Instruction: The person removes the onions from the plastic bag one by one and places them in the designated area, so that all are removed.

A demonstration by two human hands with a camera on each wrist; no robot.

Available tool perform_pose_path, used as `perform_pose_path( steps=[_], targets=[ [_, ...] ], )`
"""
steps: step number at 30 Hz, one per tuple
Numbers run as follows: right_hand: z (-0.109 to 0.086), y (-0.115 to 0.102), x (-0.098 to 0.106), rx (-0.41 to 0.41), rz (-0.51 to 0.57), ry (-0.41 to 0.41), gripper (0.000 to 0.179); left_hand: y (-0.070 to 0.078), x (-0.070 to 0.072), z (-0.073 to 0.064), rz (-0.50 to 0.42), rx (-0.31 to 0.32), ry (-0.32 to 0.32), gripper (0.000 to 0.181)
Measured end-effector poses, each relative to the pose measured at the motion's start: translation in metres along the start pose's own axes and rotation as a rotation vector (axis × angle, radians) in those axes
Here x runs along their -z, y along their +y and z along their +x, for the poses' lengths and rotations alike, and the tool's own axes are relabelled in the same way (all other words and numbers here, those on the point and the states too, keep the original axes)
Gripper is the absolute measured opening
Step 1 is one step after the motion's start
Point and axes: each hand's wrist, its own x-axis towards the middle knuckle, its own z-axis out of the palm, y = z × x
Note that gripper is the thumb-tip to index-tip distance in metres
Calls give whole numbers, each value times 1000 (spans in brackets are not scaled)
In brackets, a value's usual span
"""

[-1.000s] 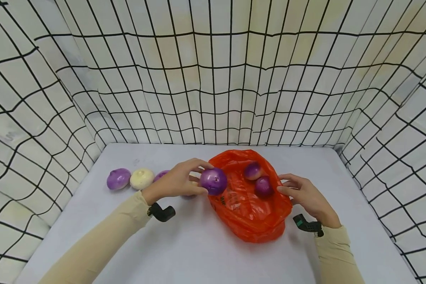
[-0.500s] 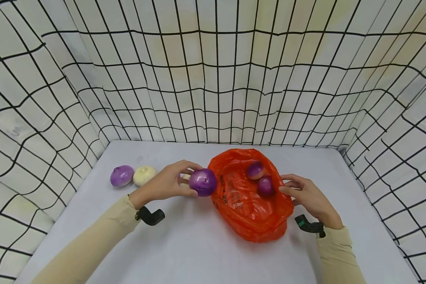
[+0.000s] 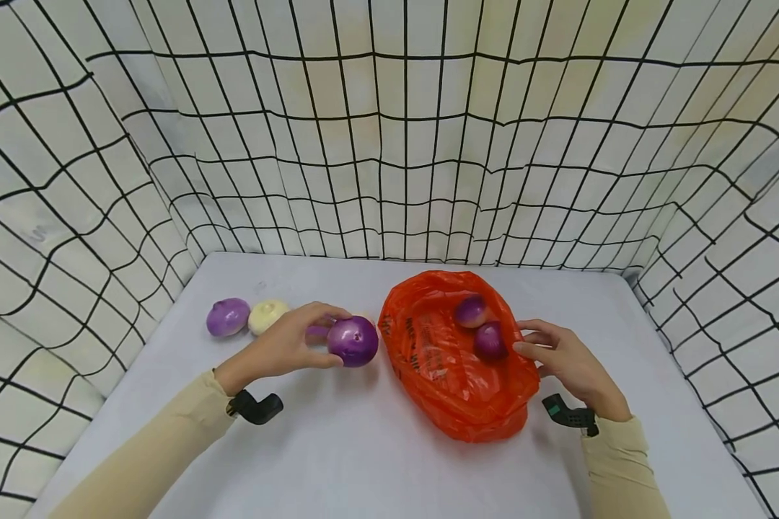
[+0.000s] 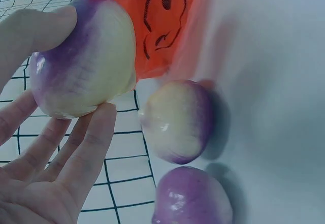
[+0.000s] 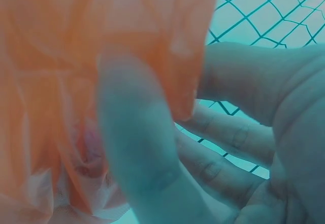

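Observation:
Between the thumb and fingers of my left hand (image 3: 282,344) is a glossy turnip (image 3: 353,341), purple fading to cream, raised beside the bag's left rim. The left wrist view shows the thumb over this turnip (image 4: 94,61) and fingertips beneath it. My right hand (image 3: 568,366) pinches the right rim of an open red plastic bag (image 3: 470,418). In the right wrist view, a fingertip presses the bag's film (image 5: 45,82). Inside the bag lie two purple turnips, one farther back (image 3: 471,311) and one nearer the right wall (image 3: 490,342).
At the table's back left sit a purple turnip (image 3: 228,317) and a cream one (image 3: 266,316). Others are partly hidden behind my left hand; the left wrist view shows a pale-and-purple turnip (image 4: 177,122) there. Black netting (image 3: 402,144) over white walls surrounds the white table (image 3: 337,454).
My left hand has drawn back to the left with the turnip, from over the bag's left rim to outside it. My right hand stays at the bag's rim.

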Motion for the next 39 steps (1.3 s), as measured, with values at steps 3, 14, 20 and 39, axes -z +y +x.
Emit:
perform_pose_path(
  steps=[3,14,20,39],
  targets=[
    [0,0,1,-1,-11,6,60,-5,-2,-2,-55,-5,-13,66],
    [0,1,2,-3,-26,13,59,-20,-8,-11,-131,48,-44,69],
    [1,3,1,-1,-26,12,59,-31,-14,-19,-143,69,-49,69],
    [3,5,0,-7,-11,10,57,-52,-27,-23,-151,96,-71,69]
  ],
)
